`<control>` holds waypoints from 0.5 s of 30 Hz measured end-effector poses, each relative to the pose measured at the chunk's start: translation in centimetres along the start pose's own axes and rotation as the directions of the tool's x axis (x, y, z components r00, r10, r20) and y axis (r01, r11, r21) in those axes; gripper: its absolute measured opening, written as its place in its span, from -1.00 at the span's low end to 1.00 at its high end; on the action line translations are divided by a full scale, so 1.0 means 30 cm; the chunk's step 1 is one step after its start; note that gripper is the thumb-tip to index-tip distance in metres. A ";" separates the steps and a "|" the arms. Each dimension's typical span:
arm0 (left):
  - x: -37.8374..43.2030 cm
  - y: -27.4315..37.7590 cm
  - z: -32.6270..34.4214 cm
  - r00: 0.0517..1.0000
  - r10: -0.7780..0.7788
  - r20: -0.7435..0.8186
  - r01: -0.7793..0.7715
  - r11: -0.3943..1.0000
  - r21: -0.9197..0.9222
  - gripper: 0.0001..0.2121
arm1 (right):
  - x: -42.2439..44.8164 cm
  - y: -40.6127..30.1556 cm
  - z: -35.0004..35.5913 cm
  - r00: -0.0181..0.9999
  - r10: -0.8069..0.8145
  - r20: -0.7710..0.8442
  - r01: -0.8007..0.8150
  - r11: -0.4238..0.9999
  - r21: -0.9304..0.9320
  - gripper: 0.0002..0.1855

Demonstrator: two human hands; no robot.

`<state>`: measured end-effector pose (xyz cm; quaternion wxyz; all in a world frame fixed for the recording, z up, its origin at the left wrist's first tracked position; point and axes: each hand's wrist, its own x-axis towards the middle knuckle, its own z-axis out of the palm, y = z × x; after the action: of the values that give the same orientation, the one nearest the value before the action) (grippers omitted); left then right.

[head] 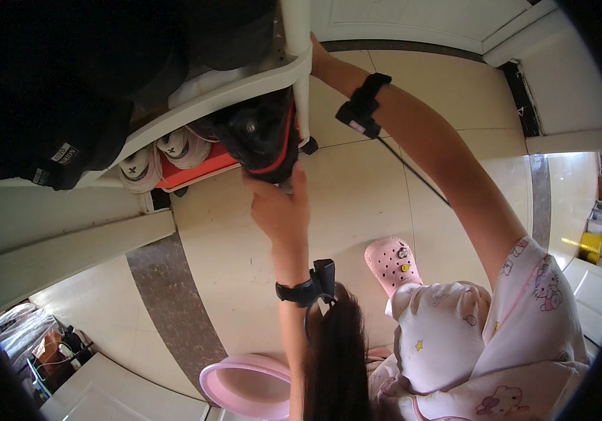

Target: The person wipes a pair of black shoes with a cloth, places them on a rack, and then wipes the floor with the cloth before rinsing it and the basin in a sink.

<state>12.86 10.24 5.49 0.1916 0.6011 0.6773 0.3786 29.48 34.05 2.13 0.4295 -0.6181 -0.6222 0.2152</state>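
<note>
My left hand [280, 202] grips the near end of a black shoe [259, 131] with a red stripe along its edge. That shoe lies on a level of a white plastic rack [216, 105], beneath its upper rail. My right hand [317, 51] is at the rack's white corner post [303, 100]; its fingers are hidden behind the post. Left of the black shoe, pale sneakers [174, 144] stand at a red shelf [195, 171]. Dark fabric things [95, 126] with small labels hang or lie over the rack's upper part.
A pink basin [245, 387] stands on the tiled floor at the bottom. A pink clog [391, 263] is on my foot. Small black wheels [310, 145] sit under the rack. A white door [401, 21] is at the top, and clutter [51, 352] lies at the lower left.
</note>
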 end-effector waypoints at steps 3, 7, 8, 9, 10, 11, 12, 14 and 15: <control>-0.037 -0.041 0.042 0.995 -0.058 0.085 0.049 0.994 0.102 -0.28 | -0.031 -0.086 -0.096 0.966 -0.257 -0.021 0.258 0.966 0.018 -0.56; -0.055 -0.005 0.106 0.979 -0.118 0.164 0.142 0.980 -0.141 -0.28 | -0.009 0.108 -0.121 0.999 -0.036 0.001 0.035 0.974 0.223 -0.31; -0.045 -0.001 0.085 0.985 -0.115 0.125 0.136 0.976 -0.168 -0.28 | -0.017 0.109 -0.087 0.999 0.033 0.038 -0.043 0.946 0.320 -0.27; -0.038 -0.001 0.071 0.990 -0.112 0.089 0.127 0.972 -0.198 -0.28 | -0.025 0.113 -0.063 0.992 0.099 0.081 -0.124 0.905 0.407 -0.24; -0.032 -0.014 0.056 0.998 -0.057 0.034 0.061 0.983 -0.172 -0.29 | -0.039 0.091 -0.036 0.978 0.161 0.133 -0.206 0.845 0.493 -0.20; -0.022 -0.024 0.047 1.000 0.001 -0.017 -0.004 0.990 -0.143 -0.29 | -0.047 0.071 -0.020 0.963 0.223 0.153 -0.270 0.835 0.480 -0.20; -0.012 -0.036 0.038 0.996 0.061 -0.064 -0.068 0.992 -0.110 -0.29 | -0.054 0.054 -0.008 0.943 0.285 0.172 -0.333 0.821 0.464 -0.20; 0.011 -0.079 0.020 0.998 0.065 -0.003 -0.065 0.997 -0.029 -0.29 | -0.051 0.045 0.017 0.872 0.427 0.239 -0.489 0.780 0.391 -0.19; 0.014 -0.098 0.011 0.998 0.063 0.027 -0.064 0.998 0.012 -0.29 | -0.048 0.039 0.033 0.869 0.385 0.310 -0.493 0.726 0.479 -0.19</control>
<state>11.03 10.76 3.18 0.1844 0.6286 0.6577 0.3719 29.19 33.11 0.28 0.4624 -0.5768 -0.4078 0.5359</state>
